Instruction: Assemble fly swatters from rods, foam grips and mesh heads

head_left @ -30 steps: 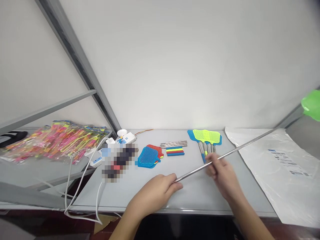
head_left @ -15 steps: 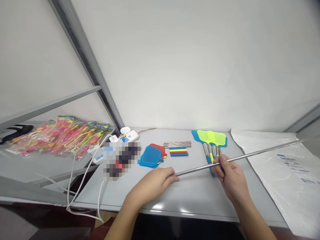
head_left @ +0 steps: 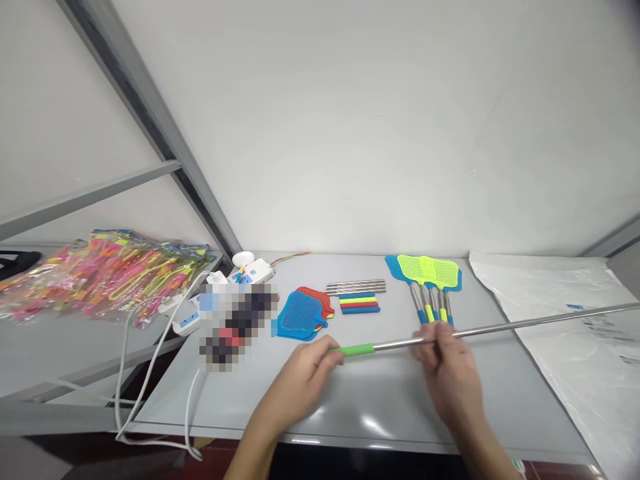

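Note:
A long, thin metal rod (head_left: 530, 323) slants across the front of the table, rising slightly to the right, and its far end reaches the picture's right edge. On its near end is a green grip (head_left: 356, 350), pinched by my left hand (head_left: 306, 373). Closed round the rod's middle is my right hand (head_left: 447, 360), a little blurred. Just behind it lie several fly swatters (head_left: 429, 270) with yellow and blue heads, their lower handles partly hidden. Loose swatter heads (head_left: 300, 313) in blue and red, short metal rods (head_left: 356, 287) and coloured grips (head_left: 360, 304) lie further back.
At the left are a power strip (head_left: 257, 272), white cables (head_left: 163, 347) and a pixelated dark object (head_left: 240, 330). Plastic-wrapped colourful items (head_left: 115, 273) cover the side shelf behind a grey metal post (head_left: 165, 133). A white plastic bag (head_left: 540, 287) lies at the right.
The green grip now shows beyond my left hand, where bare metal was before. The rod has shifted right and lies flatter. The camera view has moved slightly to the right.

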`<state>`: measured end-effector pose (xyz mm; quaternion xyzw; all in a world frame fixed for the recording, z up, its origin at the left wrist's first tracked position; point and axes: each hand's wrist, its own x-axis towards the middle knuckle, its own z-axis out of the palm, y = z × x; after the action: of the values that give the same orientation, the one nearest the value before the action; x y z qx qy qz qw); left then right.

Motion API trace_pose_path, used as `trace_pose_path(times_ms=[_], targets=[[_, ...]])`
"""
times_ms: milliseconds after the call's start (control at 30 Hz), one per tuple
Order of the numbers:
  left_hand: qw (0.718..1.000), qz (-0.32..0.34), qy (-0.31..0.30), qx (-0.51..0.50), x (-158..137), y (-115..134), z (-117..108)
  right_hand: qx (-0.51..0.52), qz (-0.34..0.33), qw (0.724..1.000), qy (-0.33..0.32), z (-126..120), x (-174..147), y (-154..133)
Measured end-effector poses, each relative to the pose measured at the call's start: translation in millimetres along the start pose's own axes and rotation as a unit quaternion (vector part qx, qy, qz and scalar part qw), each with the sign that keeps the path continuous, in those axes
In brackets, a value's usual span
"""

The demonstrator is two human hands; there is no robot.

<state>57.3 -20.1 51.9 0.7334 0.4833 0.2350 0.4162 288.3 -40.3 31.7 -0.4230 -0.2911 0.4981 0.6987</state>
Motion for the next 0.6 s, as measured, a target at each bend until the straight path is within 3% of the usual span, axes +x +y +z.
trace_pose_path(times_ms=[100, 200, 333, 400, 467, 600], targets=[[1.0, 0.014, -0.015, -0.002, 4, 2, 4, -0.065, 0.049, 0.995, -0.051, -2, -4, 6], [1.0, 0.006, 0.001, -0.008, 1, -8, -6, -0.061, 0.055, 0.996, -0.04, -22, 10, -11], [1.0, -0.014, 0.003, -0.013, -10, -27, -24, 0.066, -0.063, 0.985, 0.144, -52, 39, -46], [1.0, -0.017, 0.003, -0.016, -12, -30, -26, 0.081, -0.1, 0.973, 0.191, -53, 43, -52], [0.999, -0.024, 0.02, -0.019, -12, -26, -21, 0.069, -0.103, 0.976, 0.177, -41, 37, -47], [1.0, -0.005, 0.022, -0.021, -8, -9, -12, 0.032, -0.044, 0.997, 0.053, 3, 8, -27]])
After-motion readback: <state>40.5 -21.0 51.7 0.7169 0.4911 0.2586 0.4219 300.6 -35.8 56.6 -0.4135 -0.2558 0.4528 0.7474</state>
